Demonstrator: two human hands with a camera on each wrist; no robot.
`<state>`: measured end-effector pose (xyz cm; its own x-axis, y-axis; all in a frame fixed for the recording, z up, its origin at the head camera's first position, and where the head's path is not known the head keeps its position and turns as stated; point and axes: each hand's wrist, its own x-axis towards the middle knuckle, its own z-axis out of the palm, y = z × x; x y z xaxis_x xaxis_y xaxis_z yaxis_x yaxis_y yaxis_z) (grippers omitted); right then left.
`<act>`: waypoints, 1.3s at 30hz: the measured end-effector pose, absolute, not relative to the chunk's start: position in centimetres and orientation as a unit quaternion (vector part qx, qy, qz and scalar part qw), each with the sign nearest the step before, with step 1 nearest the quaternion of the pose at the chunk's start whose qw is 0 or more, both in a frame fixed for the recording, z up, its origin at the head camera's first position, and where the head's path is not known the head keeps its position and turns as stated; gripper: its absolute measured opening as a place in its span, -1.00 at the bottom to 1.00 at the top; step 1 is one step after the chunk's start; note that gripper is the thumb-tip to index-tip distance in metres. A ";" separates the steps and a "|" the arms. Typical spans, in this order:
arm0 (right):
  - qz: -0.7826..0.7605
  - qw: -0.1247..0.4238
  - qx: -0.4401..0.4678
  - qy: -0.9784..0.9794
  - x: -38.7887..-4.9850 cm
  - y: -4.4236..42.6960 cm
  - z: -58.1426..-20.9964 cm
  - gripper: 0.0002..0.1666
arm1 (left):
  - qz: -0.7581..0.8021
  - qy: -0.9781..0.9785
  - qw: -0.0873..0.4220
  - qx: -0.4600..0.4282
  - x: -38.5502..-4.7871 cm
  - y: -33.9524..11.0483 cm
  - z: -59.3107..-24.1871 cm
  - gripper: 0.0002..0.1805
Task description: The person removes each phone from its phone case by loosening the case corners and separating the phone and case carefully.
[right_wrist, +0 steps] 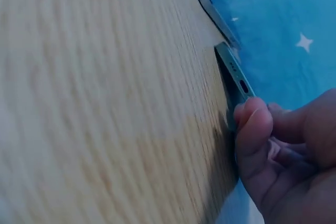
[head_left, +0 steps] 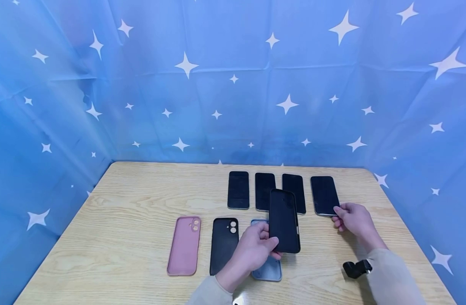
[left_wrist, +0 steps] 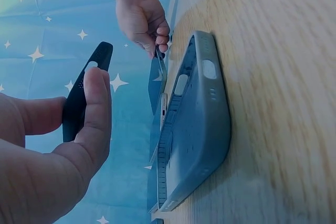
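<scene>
My left hand [head_left: 254, 247] grips a black phone case [head_left: 284, 221] by its lower left edge, its hollow inside facing up. The case is held off the table, above a blue phone case [head_left: 268, 271] that it partly covers in the head view. My right hand [head_left: 355, 221] pinches the near right corner of the rightmost phone [head_left: 324, 195], which lies dark screen up. In the right wrist view the bottom edge of that phone [right_wrist: 237, 74], with its charging port, is tipped slightly off the wood. The left wrist view shows the blue case [left_wrist: 202, 124] close by.
Three more dark-screened phones stand in the back row: a left one [head_left: 238, 190], a middle one [head_left: 264, 186] and one partly hidden [head_left: 293, 186]. A pink case [head_left: 183, 246] and another black case [head_left: 222, 243] lie at the front. A starry blue curtain [head_left: 233, 106] hangs behind the table [head_left: 114, 237].
</scene>
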<state>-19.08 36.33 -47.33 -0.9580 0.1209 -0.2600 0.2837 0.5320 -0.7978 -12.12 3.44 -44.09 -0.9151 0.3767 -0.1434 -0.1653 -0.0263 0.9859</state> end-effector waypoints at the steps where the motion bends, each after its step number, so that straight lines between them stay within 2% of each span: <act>1: -0.455 0.082 0.116 0.879 -19.1 36.3 -47.3 -0.49 | 0.711 0.672 0.191 0.078 -12.1 3.4 -44.1 -0.88; 10: -0.361 0.052 0.110 0.924 -19.1 36.3 -47.0 -0.66 | 0.707 0.677 0.190 0.075 -12.0 3.5 -44.1 -0.88; 17: -0.352 0.054 0.117 0.927 -19.1 36.3 -47.0 -0.70 | 0.704 0.680 0.190 0.077 -11.9 3.7 -44.1 -0.85; 30: -0.326 0.046 0.106 0.938 -18.9 36.7 -46.8 -0.68 | 0.707 0.672 0.200 0.091 -11.4 4.5 -44.3 -0.91; 39: -0.276 0.017 0.077 0.958 -18.7 36.6 -46.1 -0.58 | 0.703 0.675 0.207 0.087 -11.0 4.9 -44.3 -0.91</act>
<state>-18.67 36.63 -46.10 -0.9874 0.1389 -0.0752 0.1576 0.8357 -0.5261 -11.01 4.88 -44.32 -0.8991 0.4082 -0.1580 -0.1742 -0.0025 0.9847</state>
